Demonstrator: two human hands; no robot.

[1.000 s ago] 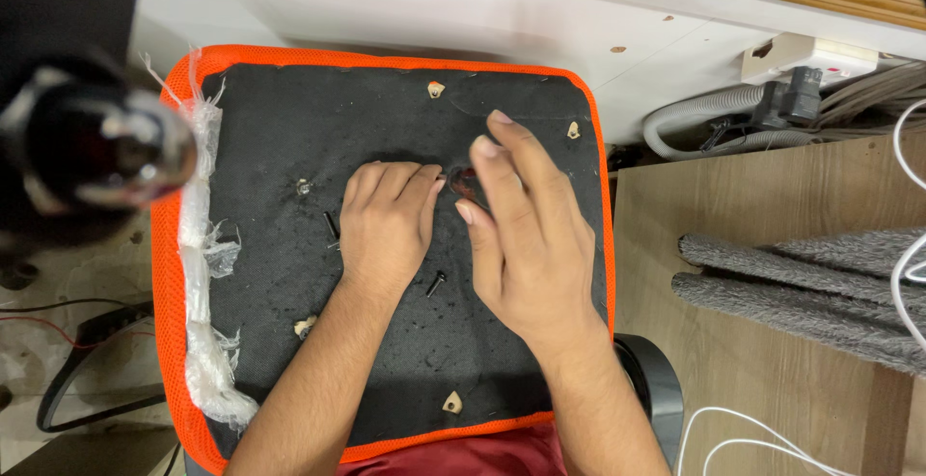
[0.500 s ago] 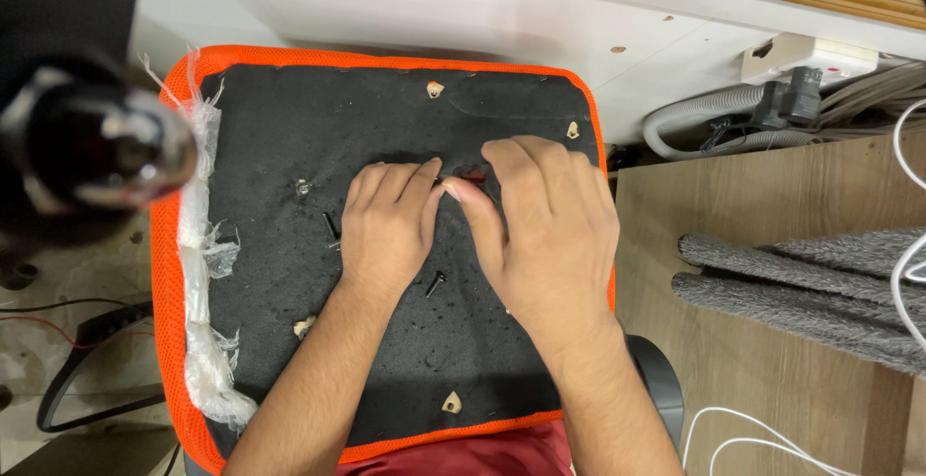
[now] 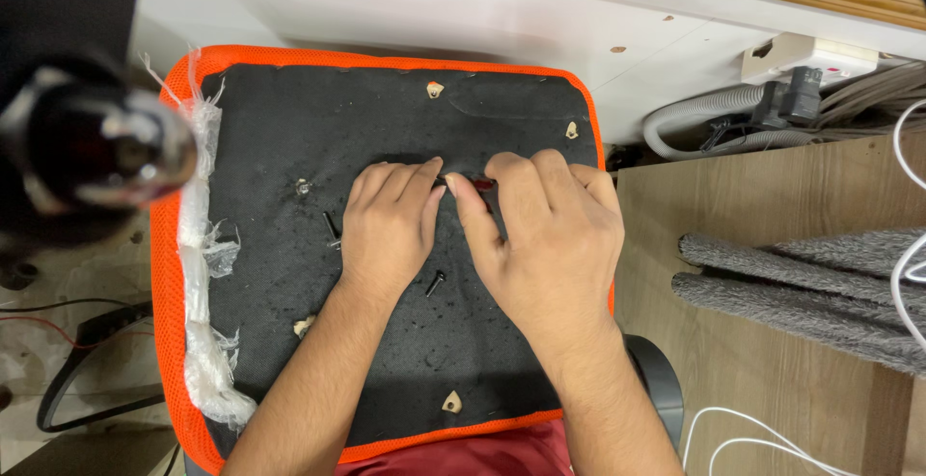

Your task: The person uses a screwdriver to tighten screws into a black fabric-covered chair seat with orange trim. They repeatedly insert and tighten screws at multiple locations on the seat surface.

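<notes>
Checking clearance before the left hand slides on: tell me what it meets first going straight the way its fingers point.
The left hand points up-right; its fingertips nearly touch the small red-and-black object by the right hand, probably met first.

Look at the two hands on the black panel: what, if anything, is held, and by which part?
A small dark-and-red piece sits between the left hand and right hand, at their fingertips; which part is gripped cannot be told.
</notes>
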